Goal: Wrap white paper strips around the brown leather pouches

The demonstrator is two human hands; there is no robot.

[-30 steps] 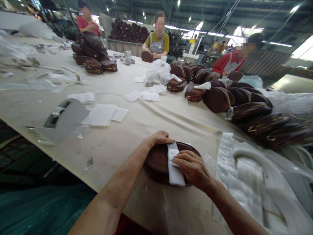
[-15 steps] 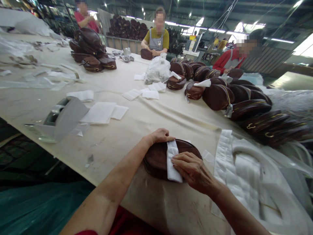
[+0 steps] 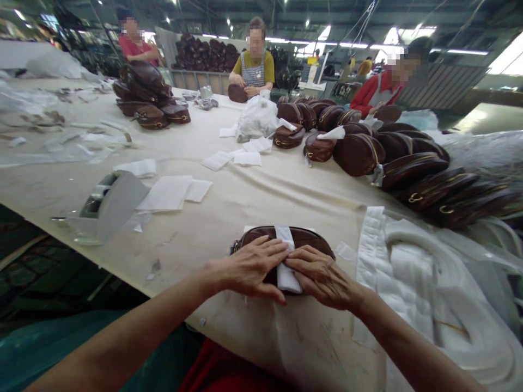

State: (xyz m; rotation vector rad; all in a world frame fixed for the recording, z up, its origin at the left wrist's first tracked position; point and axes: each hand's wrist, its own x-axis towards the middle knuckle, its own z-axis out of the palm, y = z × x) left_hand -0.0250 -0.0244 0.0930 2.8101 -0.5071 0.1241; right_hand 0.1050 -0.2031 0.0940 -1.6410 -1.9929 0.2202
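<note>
A dark brown oval leather bag (image 3: pixel 314 238) lies on the table in front of me. Across its middle runs a strip of white wrapping (image 3: pixel 288 280), down to the bag's near edge. My left hand (image 3: pixel 255 267) rests on the bag's left half, fingers stretched out and thumb apart, its fingertips at the strip. From the other side, my right hand (image 3: pixel 322 272) lies with its fingers flat on the strip and the right part of the bag. The fingertips of both hands almost meet. Much of the bag's front is hidden beneath them.
Left stands a tape dispenser (image 3: pixel 108 204), with white sheets (image 3: pixel 165 193) beside it. A roll of white padding (image 3: pixel 408 294) lies at the right. Beyond are a row of brown bags (image 3: pixel 359 152), a bag pile (image 3: pixel 143 90) and a plastic bag (image 3: pixel 257 117). Several people work around the table.
My left hand has come from the bag's far edge toward me, onto its top, with fingers now spread. My right hand stays on the strip, its fingers now flatter.
</note>
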